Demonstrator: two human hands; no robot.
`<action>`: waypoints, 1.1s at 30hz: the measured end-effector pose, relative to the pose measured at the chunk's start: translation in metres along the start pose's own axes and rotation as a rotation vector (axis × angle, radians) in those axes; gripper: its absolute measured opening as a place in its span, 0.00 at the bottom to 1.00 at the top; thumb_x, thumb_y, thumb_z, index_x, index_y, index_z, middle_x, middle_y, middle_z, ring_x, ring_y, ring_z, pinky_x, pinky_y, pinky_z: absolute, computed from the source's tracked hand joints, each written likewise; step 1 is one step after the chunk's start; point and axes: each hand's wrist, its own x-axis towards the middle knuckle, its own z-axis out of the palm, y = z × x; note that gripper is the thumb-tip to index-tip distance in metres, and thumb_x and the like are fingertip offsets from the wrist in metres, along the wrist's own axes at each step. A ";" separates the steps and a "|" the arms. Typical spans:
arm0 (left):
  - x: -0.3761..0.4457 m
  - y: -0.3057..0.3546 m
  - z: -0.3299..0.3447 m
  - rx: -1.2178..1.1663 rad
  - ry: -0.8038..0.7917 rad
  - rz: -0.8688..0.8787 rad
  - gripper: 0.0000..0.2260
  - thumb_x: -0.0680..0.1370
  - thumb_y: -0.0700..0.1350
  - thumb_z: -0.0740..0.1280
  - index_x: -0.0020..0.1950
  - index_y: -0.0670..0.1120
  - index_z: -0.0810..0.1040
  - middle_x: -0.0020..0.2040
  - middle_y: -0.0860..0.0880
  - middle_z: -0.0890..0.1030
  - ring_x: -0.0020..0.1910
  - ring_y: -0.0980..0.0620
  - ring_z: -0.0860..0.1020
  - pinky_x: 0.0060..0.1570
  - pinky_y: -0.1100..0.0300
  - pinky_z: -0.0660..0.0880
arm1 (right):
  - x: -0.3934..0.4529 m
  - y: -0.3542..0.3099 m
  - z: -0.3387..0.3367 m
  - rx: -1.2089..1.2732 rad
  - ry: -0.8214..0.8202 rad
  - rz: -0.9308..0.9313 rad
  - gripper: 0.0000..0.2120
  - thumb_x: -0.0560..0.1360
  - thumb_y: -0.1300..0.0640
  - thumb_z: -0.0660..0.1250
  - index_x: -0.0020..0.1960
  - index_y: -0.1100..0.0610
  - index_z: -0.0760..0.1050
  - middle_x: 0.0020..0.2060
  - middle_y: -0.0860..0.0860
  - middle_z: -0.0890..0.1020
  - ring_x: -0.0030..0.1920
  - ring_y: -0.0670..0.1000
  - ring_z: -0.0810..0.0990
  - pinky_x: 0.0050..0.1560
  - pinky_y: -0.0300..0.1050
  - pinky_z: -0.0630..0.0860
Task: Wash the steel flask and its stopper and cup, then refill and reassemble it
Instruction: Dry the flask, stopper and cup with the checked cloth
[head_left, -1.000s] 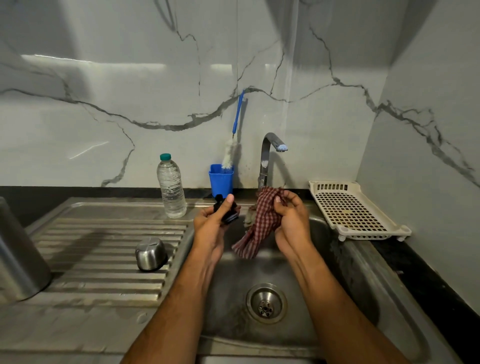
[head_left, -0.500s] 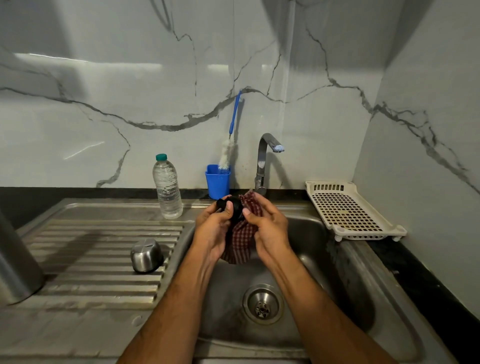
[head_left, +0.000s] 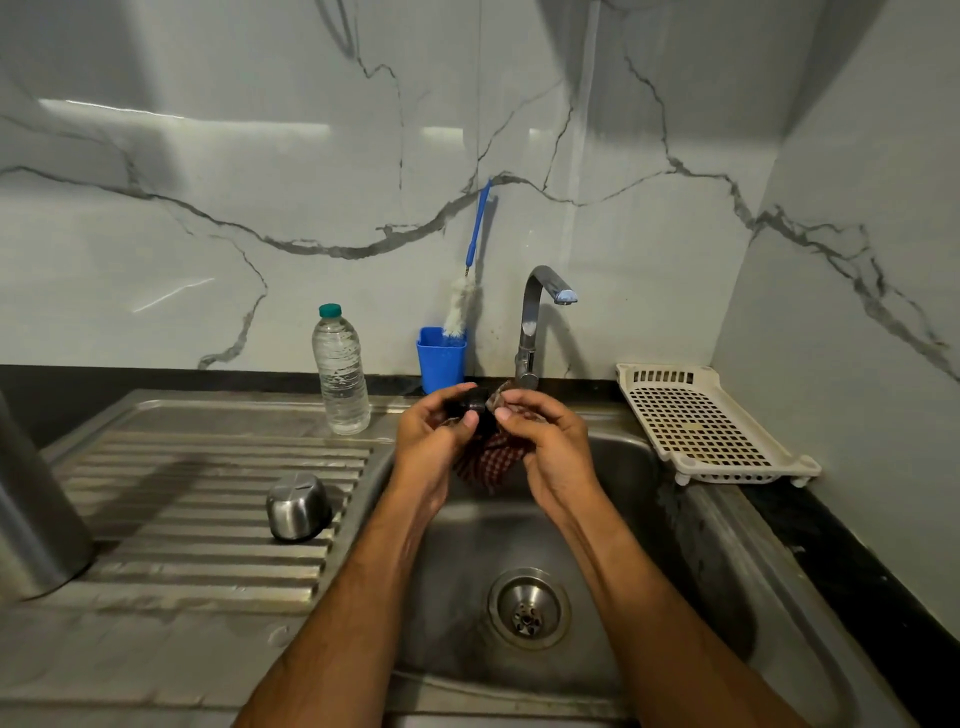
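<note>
Both hands meet above the far side of the sink basin (head_left: 597, 519), just in front of the tap's base; the left hand (head_left: 431, 441) grips the black stopper (head_left: 475, 402), thumb and curled fingers pinching it, while the right hand (head_left: 550, 447) grasps a red checked cloth (head_left: 493, 462), its fingertips pressed to the stopper's right side; the cloth bunches between the two palms and hangs a little below them; the stopper sits at the top of the bundle, partly hidden by fingers and cloth.

To the left, on the ribbed draining board (head_left: 208, 493), the steel cup (head_left: 297, 506) stands mouth down, well apart from the hands; at the far left edge of the view a tall steel cylinder, the flask body (head_left: 36, 519), rises out of frame, only part of it visible. Beyond the board, near the wall, stands a clear plastic water bottle (head_left: 340, 371) with a green cap; just right of it a blue holder (head_left: 441, 358) carries a bottle brush (head_left: 465, 291) with a blue handle leaning against the marble wall; the tap (head_left: 535, 317) curves over the basin beside it; no water can be seen running. At the right, a cream perforated tray (head_left: 696, 421) rests on the dark counter; the drain (head_left: 529, 608) lies in the basin floor, nearer than the hands, between the forearms.
</note>
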 end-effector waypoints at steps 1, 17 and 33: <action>-0.002 0.000 0.001 0.066 -0.019 0.038 0.18 0.77 0.27 0.66 0.64 0.41 0.81 0.55 0.45 0.86 0.54 0.54 0.84 0.55 0.56 0.81 | 0.001 0.001 -0.001 -0.008 0.031 0.000 0.12 0.71 0.75 0.70 0.50 0.62 0.82 0.48 0.56 0.86 0.51 0.53 0.84 0.54 0.46 0.80; 0.004 -0.004 0.008 0.378 0.081 0.097 0.14 0.77 0.33 0.67 0.59 0.45 0.84 0.52 0.49 0.85 0.55 0.53 0.82 0.56 0.58 0.78 | 0.000 0.002 -0.010 -0.357 -0.047 -0.207 0.14 0.70 0.70 0.76 0.53 0.58 0.86 0.52 0.54 0.85 0.53 0.50 0.84 0.58 0.48 0.81; 0.001 0.003 -0.002 0.289 -0.159 -0.011 0.22 0.70 0.53 0.77 0.59 0.43 0.82 0.50 0.48 0.86 0.49 0.52 0.82 0.50 0.59 0.80 | 0.011 -0.004 -0.021 -0.120 0.039 0.034 0.13 0.70 0.72 0.74 0.51 0.59 0.85 0.47 0.56 0.87 0.49 0.53 0.85 0.48 0.44 0.82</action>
